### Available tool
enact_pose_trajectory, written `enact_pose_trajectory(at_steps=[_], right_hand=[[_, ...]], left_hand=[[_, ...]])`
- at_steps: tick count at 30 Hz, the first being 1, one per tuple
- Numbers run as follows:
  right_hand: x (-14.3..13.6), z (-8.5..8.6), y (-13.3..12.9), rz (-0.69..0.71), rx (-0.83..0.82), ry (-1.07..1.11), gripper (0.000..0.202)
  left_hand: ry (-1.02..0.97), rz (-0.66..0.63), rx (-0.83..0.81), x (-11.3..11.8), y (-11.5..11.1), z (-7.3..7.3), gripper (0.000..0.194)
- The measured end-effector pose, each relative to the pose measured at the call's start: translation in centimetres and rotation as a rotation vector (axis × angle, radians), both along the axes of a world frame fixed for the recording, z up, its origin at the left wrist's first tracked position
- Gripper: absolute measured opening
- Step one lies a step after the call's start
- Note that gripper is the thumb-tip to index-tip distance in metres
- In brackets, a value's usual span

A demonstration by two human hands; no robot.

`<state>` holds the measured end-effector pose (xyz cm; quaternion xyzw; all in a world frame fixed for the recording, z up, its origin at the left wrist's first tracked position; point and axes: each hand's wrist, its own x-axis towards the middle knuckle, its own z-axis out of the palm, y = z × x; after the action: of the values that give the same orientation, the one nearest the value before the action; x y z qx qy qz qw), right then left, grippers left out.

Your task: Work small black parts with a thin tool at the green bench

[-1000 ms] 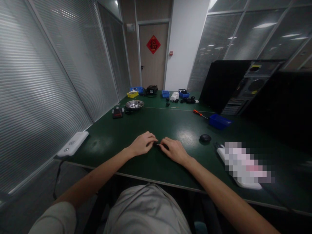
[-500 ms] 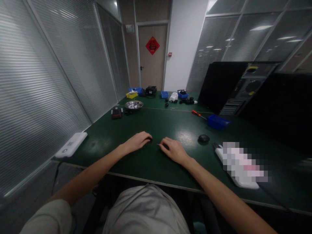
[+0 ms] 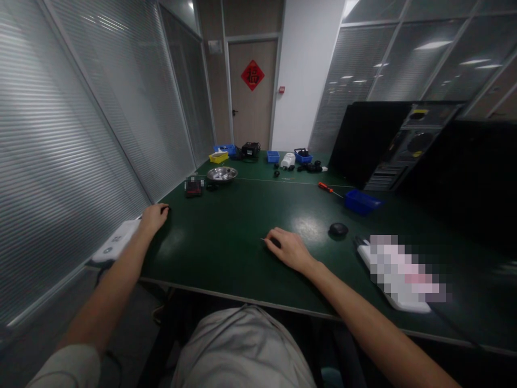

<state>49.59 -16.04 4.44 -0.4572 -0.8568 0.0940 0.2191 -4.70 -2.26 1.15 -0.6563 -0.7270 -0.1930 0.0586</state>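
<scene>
My left hand [image 3: 155,217] is at the left side of the green table [image 3: 218,242], just beyond the white device [image 3: 117,241]. Its fingers are closed on a small dark thing that I cannot make out. Near the middle of the table rests my right hand [image 3: 286,248], fingers curled round something mostly hidden; a thin light tip sticks out to its left. A black mouse [image 3: 338,230] lies to the right of this hand.
Farther back stand a metal bowl [image 3: 222,174], a dark box [image 3: 194,187] and small bins. An orange screwdriver [image 3: 325,188] lies by a blue scoop-shaped bin [image 3: 362,202]. At right are a computer case [image 3: 391,148] and a white, partly blurred device [image 3: 404,293].
My left hand has swung away from the middle to the left side of the table, carrying the small dark thing. My right hand has hardly moved.
</scene>
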Motion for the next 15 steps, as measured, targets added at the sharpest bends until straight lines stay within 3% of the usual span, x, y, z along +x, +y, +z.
enact_pose_trajectory(at_steps=[5, 15], right_hand=[[0.1, -0.2, 0.1, 0.001, 0.006, 0.004, 0.022], [0.1, -0.2, 0.2, 0.005, 0.006, 0.012, 0.021]], left_hand=[[-0.018, 0.068, 0.040, 1.6, -0.5, 0.7, 0.040], [0.087, 0.005, 0.041, 2.3, -1.4, 1.4, 0.031]])
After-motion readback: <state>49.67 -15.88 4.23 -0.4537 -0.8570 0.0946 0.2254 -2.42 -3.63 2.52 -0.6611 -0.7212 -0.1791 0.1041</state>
